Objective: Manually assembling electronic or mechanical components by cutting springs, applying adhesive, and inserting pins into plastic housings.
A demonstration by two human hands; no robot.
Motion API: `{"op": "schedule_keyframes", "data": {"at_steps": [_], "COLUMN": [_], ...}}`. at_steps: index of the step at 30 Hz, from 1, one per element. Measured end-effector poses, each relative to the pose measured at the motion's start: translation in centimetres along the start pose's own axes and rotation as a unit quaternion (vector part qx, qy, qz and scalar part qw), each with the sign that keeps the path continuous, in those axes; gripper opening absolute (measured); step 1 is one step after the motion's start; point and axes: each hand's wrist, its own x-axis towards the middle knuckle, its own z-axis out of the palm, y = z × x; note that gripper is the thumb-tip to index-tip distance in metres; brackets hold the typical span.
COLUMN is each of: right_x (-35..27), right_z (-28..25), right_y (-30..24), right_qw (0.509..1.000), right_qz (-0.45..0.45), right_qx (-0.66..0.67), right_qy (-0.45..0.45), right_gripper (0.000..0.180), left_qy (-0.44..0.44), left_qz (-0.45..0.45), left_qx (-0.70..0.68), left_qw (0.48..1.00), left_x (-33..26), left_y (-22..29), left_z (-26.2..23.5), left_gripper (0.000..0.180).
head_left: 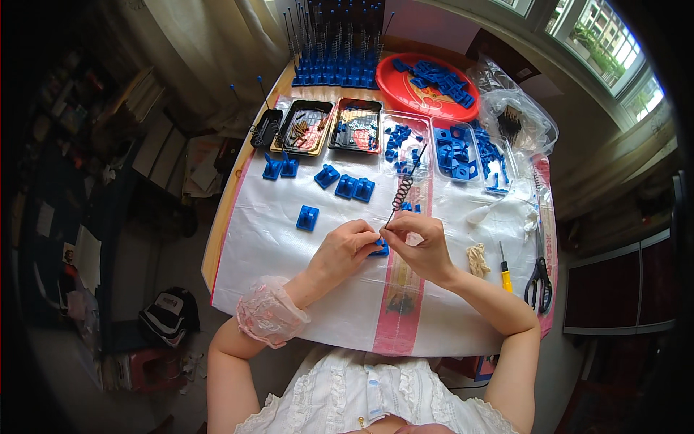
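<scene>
White ruffled top (325, 394) at six o'clock, pale buttons (373, 385) down front, small gold-toned pendant (361, 419), gathered pink oversleeve (269, 311) at seven o'clock, bare hands (336, 249)

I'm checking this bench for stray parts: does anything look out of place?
Yes: a few small blue pieces lie on the white sheet just beyond the right hand. They look stray because similar ones sit inside the clear tray further back.

Blue base (381, 252) at centre, black spring (402, 194) above. Upper right: red tray (384, 90), blue parts (442, 81). Right side: yellow screwdriver handle (507, 281), black scissors (541, 278). White sheet (260, 249), pink stripe (396, 340).
</scene>
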Motion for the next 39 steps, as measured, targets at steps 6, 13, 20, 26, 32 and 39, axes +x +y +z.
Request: {"op": "schedule_keyframes", "data": {"at_steps": [6, 13, 20, 26, 32, 39], "right_x": [-0.3, -0.3, -0.7, -0.6, -1.0, -1.3], "right_z": [0.5, 0.2, 0.5, 0.6, 0.8, 1.8], "right_y": [0.4, 0.6, 0.4, 0.3, 0.4, -0.2], "right_qw": [0.999, 0.998, 0.992, 0.993, 0.995, 0.993], "right_qz": [-0.027, -0.042, -0.096, -0.095, -0.084, -0.064], "right_qx": [-0.019, -0.034, -0.074, -0.059, -0.062, -0.093], "right_qy": [0.009, 0.005, -0.021, -0.028, -0.006, 0.027], "right_gripper": [0.004, 0.005, 0.008, 0.009, 0.013, 0.016], "left_qy": [-0.002, -0.005, -0.006, -0.009, 0.003, -0.007], "left_qz": [-0.002, -0.006, -0.012, -0.014, -0.010, -0.020], "left_qx": [-0.010, -0.020, -0.021, -0.023, -0.035, -0.035], "left_qw": [1.000, 1.000, 1.000, 1.000, 0.999, 0.999], "left_x": [0.0, 0.1, -0.2, 0.0, 0.0, 0.0], "left_y": [-0.4, 0.0, -0.2, 0.4, 0.6, 0.7], "left_z": [0.1, -0.1, -0.1, -0.5, -0.4, -0.6], "left_gripper": [0.014, 0.016, 0.017, 0.018, 0.015, 0.016]}}
